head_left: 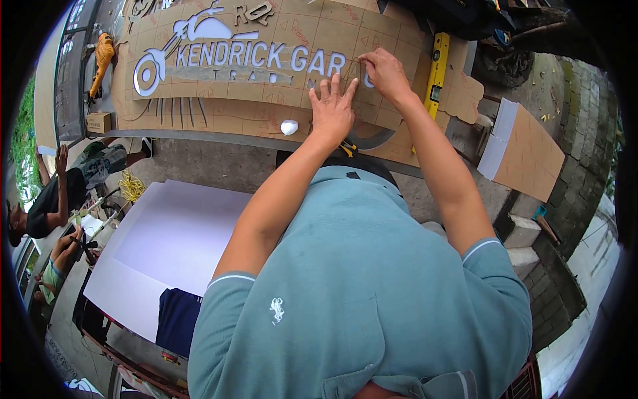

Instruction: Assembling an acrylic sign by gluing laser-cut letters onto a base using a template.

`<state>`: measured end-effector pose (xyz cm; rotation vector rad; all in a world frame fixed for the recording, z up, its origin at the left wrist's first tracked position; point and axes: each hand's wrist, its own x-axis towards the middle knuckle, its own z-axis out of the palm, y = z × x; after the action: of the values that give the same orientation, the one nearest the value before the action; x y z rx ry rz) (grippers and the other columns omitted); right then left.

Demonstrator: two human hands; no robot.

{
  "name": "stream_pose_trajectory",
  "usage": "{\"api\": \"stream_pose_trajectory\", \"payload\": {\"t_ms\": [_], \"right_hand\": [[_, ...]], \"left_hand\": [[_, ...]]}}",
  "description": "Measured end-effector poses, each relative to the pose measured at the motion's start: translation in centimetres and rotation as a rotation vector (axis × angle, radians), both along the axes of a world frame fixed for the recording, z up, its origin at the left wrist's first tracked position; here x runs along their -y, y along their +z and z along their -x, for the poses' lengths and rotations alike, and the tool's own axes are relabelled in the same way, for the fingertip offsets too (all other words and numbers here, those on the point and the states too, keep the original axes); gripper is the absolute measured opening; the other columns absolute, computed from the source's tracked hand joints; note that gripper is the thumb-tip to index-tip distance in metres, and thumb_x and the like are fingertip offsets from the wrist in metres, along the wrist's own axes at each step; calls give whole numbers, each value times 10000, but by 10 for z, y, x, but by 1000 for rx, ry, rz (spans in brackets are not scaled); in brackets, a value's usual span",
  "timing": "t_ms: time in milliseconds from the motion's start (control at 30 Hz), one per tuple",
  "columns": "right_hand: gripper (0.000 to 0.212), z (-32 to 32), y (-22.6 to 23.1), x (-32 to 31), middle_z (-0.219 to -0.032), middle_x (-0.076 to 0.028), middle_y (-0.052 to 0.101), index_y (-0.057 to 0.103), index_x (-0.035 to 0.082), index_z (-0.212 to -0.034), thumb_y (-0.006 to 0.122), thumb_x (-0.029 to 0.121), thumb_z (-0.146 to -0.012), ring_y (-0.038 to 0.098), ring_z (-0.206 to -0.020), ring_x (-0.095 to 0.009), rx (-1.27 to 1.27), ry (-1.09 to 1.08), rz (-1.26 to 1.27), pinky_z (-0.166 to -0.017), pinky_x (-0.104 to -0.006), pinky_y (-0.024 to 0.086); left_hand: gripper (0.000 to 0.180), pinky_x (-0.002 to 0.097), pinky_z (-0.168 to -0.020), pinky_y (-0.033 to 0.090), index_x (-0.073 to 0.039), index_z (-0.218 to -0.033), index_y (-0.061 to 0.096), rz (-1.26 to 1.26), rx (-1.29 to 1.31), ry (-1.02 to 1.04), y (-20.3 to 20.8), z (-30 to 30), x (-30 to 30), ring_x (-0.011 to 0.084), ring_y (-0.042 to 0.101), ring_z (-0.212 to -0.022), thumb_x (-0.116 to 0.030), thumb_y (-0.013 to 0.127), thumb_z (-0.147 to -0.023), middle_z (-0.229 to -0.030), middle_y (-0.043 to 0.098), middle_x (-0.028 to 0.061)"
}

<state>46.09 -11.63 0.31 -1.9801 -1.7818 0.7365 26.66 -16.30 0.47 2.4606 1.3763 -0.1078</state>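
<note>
In front of me on the workbench lies a long board (392, 40) covered in brown paper. Letter shapes and a motorcycle outline (206, 28) are cut into it, showing white. My left hand (332, 114) rests on its near edge, fingers spread, holding nothing. Just right of it, my right hand (387, 74) pinches at a letter outline; whatever sits between the fingertips is too small to make out. A rounded white object (288, 127) lies left of my left hand. Close to my waist are a yellow-handled tool (347, 147) and a curved grey piece (375, 138).
A yellow spirit level (436, 76) lies right of the board, loose cut letters (254, 13) beyond it. An orange power tool (102, 61) and small carton (98, 122) sit left. Behind me are a white sheet (179, 226) and other people (50, 209). A brown panel (528, 153) leans right.
</note>
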Motion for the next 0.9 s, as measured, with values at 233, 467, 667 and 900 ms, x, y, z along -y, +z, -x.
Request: {"api": "stream_pose_trajectory", "payload": {"t_ms": [233,467,667,900], "right_hand": [[219,3,3,-1,-1048,-197,695,794,72,-1082,622,132,-961,669,-1053,-389,38,29,-2,-960,-466,533],[223,3,4,-3,-1058,-201,696,793,70,-1088,622,136,-962,670,-1063,-392,42,30,22,-960,-472,533],[228,3,5,-4,-1052,-202,702,791,65,-1093,621,144,-963,673,-1054,-392,40,23,30,-956,-475,534],[226,4,5,-5,-1046,-207,702,796,63,-1078,619,140,-960,675,-1049,-394,51,38,33,-952,-476,538]], "left_hand": [[854,627,-1118,297,-326,-1584,418,6,-2,-7,-1,0,-1,363,329,-1420,-296,789,-815,-1598,330,128],[773,665,-1131,277,-295,-1594,424,52,10,-4,0,0,-2,377,333,-1439,-270,696,-872,-1632,349,137],[774,667,-1125,279,-298,-1587,432,32,40,10,-1,1,-2,378,338,-1435,-262,705,-864,-1615,363,134],[837,644,-1136,280,-288,-1598,405,71,49,19,3,4,-1,355,323,-1442,-257,745,-833,-1623,340,111]]}}
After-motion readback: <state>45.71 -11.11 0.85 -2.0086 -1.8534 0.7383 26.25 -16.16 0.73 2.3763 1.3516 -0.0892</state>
